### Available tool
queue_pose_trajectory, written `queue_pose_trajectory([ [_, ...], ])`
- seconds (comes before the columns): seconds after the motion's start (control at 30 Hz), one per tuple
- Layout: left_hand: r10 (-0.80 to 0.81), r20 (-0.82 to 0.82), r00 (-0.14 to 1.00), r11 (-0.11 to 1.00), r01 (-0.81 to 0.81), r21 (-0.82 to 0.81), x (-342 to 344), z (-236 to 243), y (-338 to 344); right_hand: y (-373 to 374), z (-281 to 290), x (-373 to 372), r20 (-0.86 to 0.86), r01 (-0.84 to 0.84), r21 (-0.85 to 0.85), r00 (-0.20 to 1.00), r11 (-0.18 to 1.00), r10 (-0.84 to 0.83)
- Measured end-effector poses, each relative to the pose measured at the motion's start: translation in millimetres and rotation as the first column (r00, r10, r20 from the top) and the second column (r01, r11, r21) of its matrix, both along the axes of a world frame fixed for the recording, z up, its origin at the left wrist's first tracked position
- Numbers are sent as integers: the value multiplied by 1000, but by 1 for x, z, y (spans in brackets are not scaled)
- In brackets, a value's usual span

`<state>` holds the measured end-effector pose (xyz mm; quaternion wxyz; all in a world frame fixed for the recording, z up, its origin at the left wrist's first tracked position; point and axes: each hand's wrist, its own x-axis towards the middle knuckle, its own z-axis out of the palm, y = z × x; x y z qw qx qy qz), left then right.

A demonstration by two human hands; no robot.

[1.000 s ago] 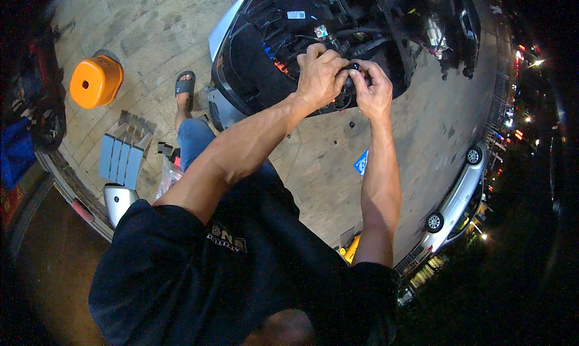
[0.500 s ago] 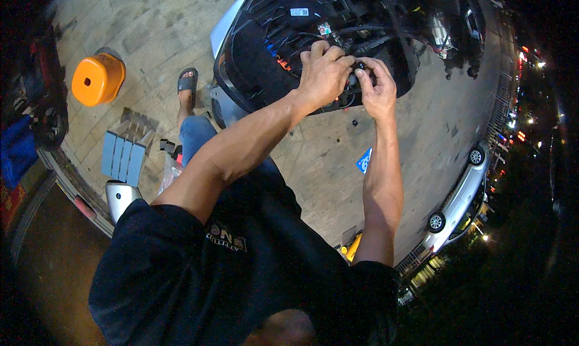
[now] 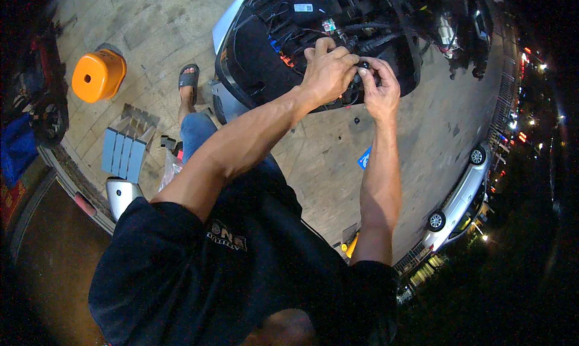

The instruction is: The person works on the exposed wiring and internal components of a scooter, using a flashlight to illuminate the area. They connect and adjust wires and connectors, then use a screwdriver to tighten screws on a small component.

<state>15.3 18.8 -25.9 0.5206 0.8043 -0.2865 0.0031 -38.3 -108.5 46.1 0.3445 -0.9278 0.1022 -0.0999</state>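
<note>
In front of me stands a dark vehicle body (image 3: pixel 250 75) with its inside exposed, full of black cables. My right hand (image 3: pixel 381 91) pinches a small black part (image 3: pixel 363 65) between thumb and forefinger, above the body's near edge. Close beside it, my left hand (image 3: pixel 329 75) is closed with fingers bent toward the same part; what its fingertips hold is hidden behind the hand. An orange connector (image 3: pixel 286 59) and a blue connector (image 3: pixel 275 45) lie among the cables to the left of my hands. A small green-and-white piece (image 3: pixel 329 25) sits beyond them.
An orange stool (image 3: pixel 98 76) stands on the paving at left, with a grey slatted stool (image 3: pixel 125 156) nearer me. Small dark bits and a blue card (image 3: pixel 364 158) lie on the ground. A silver car (image 3: pixel 456 207) is parked at right. My sandalled foot (image 3: pixel 188 81) is beside the vehicle.
Both hands keep their closed grips, close together, and have shifted very slightly right in the picture, along with the vehicle.
</note>
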Motion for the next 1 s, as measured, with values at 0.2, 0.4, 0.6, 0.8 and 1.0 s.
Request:
queue_pose_trajectory([
  [0.2,21,23,1000,997,-19,-69,-1,-4,-1,8,-4,-3,48,93,2,994,996,-93],
  [0.4,26,13,1000,996,-25,-91,0,-3,0,11,-13,-5,80,153,48,984,987,-157],
  [0.6,46,14,999,999,-46,-22,-1,1,-1,-8,-12,-2,5,110,93,994,990,-111],
  [0.8,104,0,995,989,-103,-109,-4,-6,-6,-6,-7,1,-56,209,224,978,952,-202],
  [1.0,123,6,992,966,-118,-229,-2,-9,2,-5,-2,4,-83,193,212,980,958,-179],
])
